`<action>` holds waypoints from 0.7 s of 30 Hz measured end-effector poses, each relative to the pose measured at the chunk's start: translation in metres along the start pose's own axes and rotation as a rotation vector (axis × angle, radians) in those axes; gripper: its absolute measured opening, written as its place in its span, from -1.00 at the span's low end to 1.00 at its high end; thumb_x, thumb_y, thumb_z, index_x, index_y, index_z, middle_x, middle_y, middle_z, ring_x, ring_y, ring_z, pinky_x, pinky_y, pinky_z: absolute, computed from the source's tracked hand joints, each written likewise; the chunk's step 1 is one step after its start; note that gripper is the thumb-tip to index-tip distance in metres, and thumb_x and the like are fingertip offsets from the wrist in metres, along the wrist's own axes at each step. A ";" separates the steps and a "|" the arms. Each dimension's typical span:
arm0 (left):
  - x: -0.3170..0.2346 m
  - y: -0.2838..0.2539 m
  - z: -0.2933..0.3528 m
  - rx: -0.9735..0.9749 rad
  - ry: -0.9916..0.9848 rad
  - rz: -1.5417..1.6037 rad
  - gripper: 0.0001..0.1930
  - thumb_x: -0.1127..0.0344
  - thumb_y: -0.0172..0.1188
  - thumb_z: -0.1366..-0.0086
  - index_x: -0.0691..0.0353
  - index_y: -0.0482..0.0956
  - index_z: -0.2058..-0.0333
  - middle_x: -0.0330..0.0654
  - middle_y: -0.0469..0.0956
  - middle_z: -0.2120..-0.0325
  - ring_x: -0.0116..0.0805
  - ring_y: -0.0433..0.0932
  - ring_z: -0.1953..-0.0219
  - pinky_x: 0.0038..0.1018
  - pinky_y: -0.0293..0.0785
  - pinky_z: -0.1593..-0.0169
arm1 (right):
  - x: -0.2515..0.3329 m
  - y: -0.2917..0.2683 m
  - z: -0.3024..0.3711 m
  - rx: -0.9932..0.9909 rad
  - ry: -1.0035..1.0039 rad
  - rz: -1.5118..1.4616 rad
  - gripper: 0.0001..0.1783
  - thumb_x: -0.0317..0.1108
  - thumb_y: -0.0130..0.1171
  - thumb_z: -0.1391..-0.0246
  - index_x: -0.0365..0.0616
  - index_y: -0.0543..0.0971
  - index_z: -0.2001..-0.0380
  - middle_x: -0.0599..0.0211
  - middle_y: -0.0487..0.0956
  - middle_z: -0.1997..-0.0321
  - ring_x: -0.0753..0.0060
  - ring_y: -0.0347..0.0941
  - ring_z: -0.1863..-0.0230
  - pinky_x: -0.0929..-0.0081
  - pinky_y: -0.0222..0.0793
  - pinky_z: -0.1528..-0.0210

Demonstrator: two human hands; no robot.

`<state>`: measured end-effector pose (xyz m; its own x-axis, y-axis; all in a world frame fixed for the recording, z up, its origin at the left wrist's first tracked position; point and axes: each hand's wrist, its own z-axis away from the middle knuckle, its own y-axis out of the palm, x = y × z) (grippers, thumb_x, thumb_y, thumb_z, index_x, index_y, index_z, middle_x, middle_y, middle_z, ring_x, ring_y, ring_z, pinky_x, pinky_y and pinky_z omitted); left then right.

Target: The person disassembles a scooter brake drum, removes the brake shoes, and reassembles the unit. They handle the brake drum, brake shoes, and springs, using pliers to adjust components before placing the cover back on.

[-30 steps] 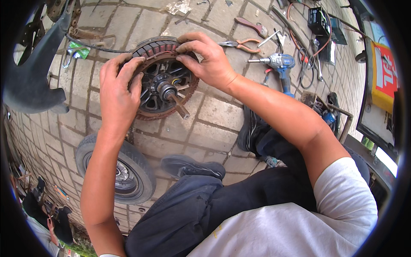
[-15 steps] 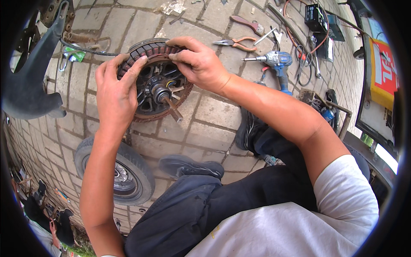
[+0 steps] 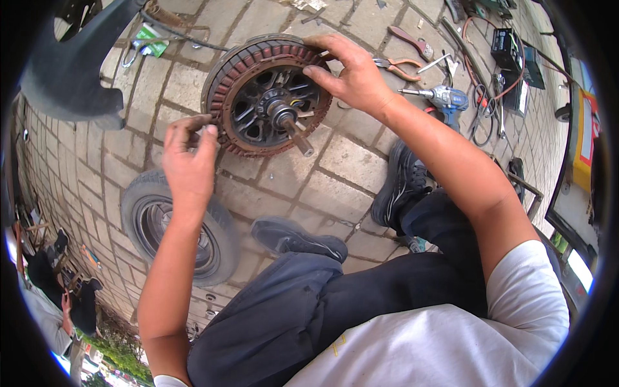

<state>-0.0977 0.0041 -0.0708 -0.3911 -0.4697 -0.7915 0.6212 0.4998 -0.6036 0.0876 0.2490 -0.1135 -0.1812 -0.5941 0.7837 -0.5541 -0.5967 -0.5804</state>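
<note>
A hub motor stator [image 3: 233,84], with reddish copper windings round its rim and a black spoked centre, stands tilted on the paving. Its metal axle [image 3: 298,137] sticks out toward me. My right hand [image 3: 351,74] is closed on the upper right rim, thumb on the front face and fingers over the outer edge. Close to the lower left rim is my left hand [image 3: 190,151], its fingers bent and the thumb a little apart from them. I cannot tell whether its fingertips touch the rim. Nothing shows between them.
Nearer me lies a wheel with a tyre [image 3: 138,197]. Right of the stator are pliers [image 3: 403,66], a brush [image 3: 412,42], a blue power drill [image 3: 448,100] and a black battery [image 3: 507,48]. A dark plastic fender [image 3: 71,77] stands at left; my shoe [image 3: 296,238] is close by.
My left hand has come off the upper left of the stator and moved down to its lower left. My right hand keeps its grip on the rim. The view has shifted.
</note>
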 end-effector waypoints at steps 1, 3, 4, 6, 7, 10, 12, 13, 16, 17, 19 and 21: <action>-0.002 0.003 0.005 0.001 -0.002 -0.037 -0.77 0.39 0.25 -0.27 0.30 0.63 0.11 -0.18 0.54 0.18 -0.44 0.50 0.18 -0.52 0.42 0.04 | 0.000 0.000 0.000 0.001 -0.012 0.006 -0.54 -0.36 0.37 0.02 -0.14 0.56 0.01 0.17 0.57 0.03 0.10 0.54 0.01 0.34 0.48 -0.05; -0.006 0.009 0.007 -0.005 -0.014 0.010 -0.75 0.38 0.27 -0.26 0.30 0.63 0.10 -0.15 0.55 0.17 -0.42 0.53 0.19 -0.49 0.46 0.04 | 0.001 0.002 0.000 0.002 -0.034 0.020 -0.55 -0.37 0.36 0.02 -0.13 0.57 0.01 0.19 0.58 0.04 0.10 0.54 0.01 0.34 0.48 -0.05; -0.009 0.011 0.004 -0.010 -0.015 0.031 -0.75 0.38 0.28 -0.26 0.31 0.63 0.10 -0.15 0.55 0.18 -0.41 0.54 0.19 -0.49 0.47 0.05 | 0.002 0.002 0.000 0.004 -0.024 0.031 -0.56 -0.37 0.36 0.02 -0.12 0.57 0.01 0.20 0.58 0.03 0.11 0.54 0.00 0.35 0.48 -0.06; -0.017 0.016 0.001 -0.033 -0.044 0.102 -0.75 0.41 0.28 -0.22 0.35 0.62 0.14 -0.10 0.51 0.20 -0.33 0.57 0.20 -0.44 0.48 0.06 | 0.003 0.003 0.002 -0.005 -0.017 0.014 -0.56 -0.38 0.37 0.03 -0.12 0.58 0.02 0.20 0.58 0.03 0.11 0.54 0.00 0.35 0.48 -0.06; -0.018 0.018 0.001 -0.039 -0.056 0.067 -0.74 0.39 0.29 -0.22 0.35 0.62 0.12 -0.12 0.53 0.19 -0.36 0.57 0.20 -0.46 0.49 0.08 | 0.003 0.003 0.002 -0.012 -0.011 0.006 -0.57 -0.38 0.37 0.03 -0.11 0.58 0.03 0.20 0.59 0.03 0.11 0.54 0.00 0.35 0.48 -0.06; -0.016 0.022 0.001 -0.070 -0.086 0.021 -0.70 0.36 0.32 -0.23 0.37 0.61 0.10 -0.17 0.58 0.22 -0.50 0.54 0.28 -0.53 0.51 0.20 | 0.005 0.003 0.002 -0.018 0.014 0.006 -0.58 -0.38 0.37 0.04 -0.11 0.59 0.04 0.20 0.59 0.04 0.11 0.55 0.02 0.36 0.49 -0.05; -0.015 0.023 0.002 -0.062 -0.120 -0.009 -0.70 0.36 0.32 -0.22 0.39 0.61 0.11 -0.19 0.59 0.27 -0.53 0.52 0.32 -0.54 0.50 0.24 | 0.005 0.003 0.002 -0.022 0.025 0.014 -0.58 -0.38 0.38 0.04 -0.11 0.60 0.05 0.20 0.60 0.07 0.10 0.55 0.04 0.34 0.49 -0.04; -0.017 0.023 0.002 -0.056 -0.139 -0.024 -0.70 0.36 0.33 -0.22 0.40 0.61 0.11 -0.19 0.60 0.30 -0.55 0.50 0.34 -0.55 0.49 0.25 | 0.006 0.003 0.003 -0.023 0.032 0.017 -0.58 -0.38 0.39 0.05 -0.11 0.60 0.05 0.20 0.60 0.08 0.10 0.56 0.05 0.34 0.49 -0.03; -0.015 0.024 -0.002 -0.042 -0.210 0.096 -0.69 0.36 0.32 -0.22 0.42 0.60 0.11 -0.23 0.61 0.38 -0.56 0.47 0.39 -0.57 0.48 0.26 | 0.011 0.006 0.004 -0.035 0.080 -0.002 -0.58 -0.37 0.39 0.05 -0.11 0.60 0.05 0.20 0.60 0.10 0.09 0.56 0.07 0.32 0.50 -0.01; -0.015 0.024 -0.003 -0.033 -0.190 0.063 -0.69 0.35 0.32 -0.22 0.43 0.60 0.12 -0.23 0.61 0.39 -0.56 0.47 0.39 -0.57 0.47 0.27 | 0.011 0.005 0.005 -0.028 0.083 0.016 -0.57 -0.39 0.38 0.03 -0.13 0.59 0.03 0.22 0.60 0.09 0.18 0.57 0.07 0.37 0.50 0.00; -0.017 0.022 -0.004 -0.013 -0.150 -0.005 -0.69 0.34 0.31 -0.23 0.44 0.60 0.12 -0.23 0.60 0.41 -0.56 0.47 0.41 -0.57 0.47 0.27 | 0.009 0.005 0.006 -0.013 0.089 0.053 -0.57 -0.43 0.37 -0.03 -0.17 0.57 -0.01 0.26 0.59 0.06 0.35 0.57 0.07 0.46 0.51 0.00; -0.019 0.020 -0.003 -0.010 -0.153 0.018 -0.75 0.37 0.30 -0.22 0.41 0.61 0.18 -0.18 0.57 0.37 -0.46 0.50 0.39 -0.51 0.48 0.25 | 0.011 0.006 0.003 -0.011 0.082 0.056 -0.57 -0.44 0.37 -0.03 -0.17 0.56 -0.01 0.25 0.59 0.06 0.35 0.57 0.07 0.47 0.51 0.00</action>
<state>-0.0804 0.0251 -0.0684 -0.2713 -0.5660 -0.7785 0.6203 0.5156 -0.5911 0.0849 0.2368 -0.1091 -0.2783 -0.5798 0.7658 -0.5499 -0.5575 -0.6219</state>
